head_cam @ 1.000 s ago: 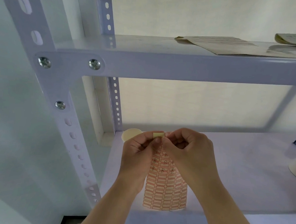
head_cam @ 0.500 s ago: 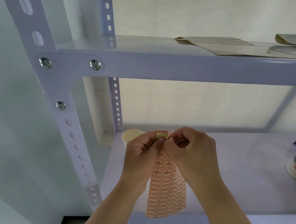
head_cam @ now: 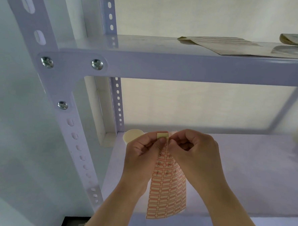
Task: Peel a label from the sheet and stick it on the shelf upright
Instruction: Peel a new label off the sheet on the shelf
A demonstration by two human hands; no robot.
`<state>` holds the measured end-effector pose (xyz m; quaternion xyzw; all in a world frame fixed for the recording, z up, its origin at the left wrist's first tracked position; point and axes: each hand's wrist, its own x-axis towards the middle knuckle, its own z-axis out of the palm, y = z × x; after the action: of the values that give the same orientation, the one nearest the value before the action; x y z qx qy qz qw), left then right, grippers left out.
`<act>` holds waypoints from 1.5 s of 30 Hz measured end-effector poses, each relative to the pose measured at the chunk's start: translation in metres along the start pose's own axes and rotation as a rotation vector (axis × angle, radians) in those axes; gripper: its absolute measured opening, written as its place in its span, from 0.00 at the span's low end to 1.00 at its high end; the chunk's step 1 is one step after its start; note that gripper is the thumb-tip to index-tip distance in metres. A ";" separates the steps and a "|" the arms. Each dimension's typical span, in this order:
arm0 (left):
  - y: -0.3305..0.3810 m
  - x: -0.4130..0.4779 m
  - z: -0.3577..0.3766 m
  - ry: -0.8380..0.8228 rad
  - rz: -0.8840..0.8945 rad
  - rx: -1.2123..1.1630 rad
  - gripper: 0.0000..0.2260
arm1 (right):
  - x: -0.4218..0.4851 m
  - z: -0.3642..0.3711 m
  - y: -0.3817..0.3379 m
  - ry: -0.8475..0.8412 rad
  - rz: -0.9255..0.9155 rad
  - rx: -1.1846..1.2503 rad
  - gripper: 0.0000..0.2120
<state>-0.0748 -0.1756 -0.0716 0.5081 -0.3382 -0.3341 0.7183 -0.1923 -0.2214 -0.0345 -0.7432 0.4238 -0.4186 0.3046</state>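
Your left hand (head_cam: 143,147) pinches the sheet (head_cam: 168,189) at its top, your right hand (head_cam: 193,150) apparently nipping a label (head_cam: 163,136) above that pinch (contact hidden), so a jerk could tear or curl it.

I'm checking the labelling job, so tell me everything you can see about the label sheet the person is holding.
The label sheet is a thin, flexible paper strip printed with rows of small red-bordered labels; several near the top carry handwritten marks. It hangs upright and slightly curved in front of the lower shelf. The left hand and right hand pinch its top edge, where a small yellowish corner is folded up. Its bottom end hangs free.
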 end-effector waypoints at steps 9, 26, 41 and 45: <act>-0.001 0.001 0.000 -0.001 -0.108 -0.163 0.08 | -0.003 0.004 0.003 0.023 0.028 0.019 0.02; -0.006 0.003 0.001 0.001 -0.048 -0.119 0.08 | 0.001 0.004 0.007 -0.030 0.085 0.072 0.06; -0.014 0.011 -0.002 0.086 -0.070 0.046 0.07 | 0.004 0.001 0.017 -0.085 0.235 0.140 0.07; -0.021 0.015 -0.002 0.103 -0.076 0.097 0.06 | 0.005 0.000 0.021 -0.094 0.257 0.145 0.07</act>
<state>-0.0675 -0.1922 -0.0905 0.5714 -0.2971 -0.3179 0.6958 -0.1987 -0.2353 -0.0494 -0.6778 0.4693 -0.3704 0.4280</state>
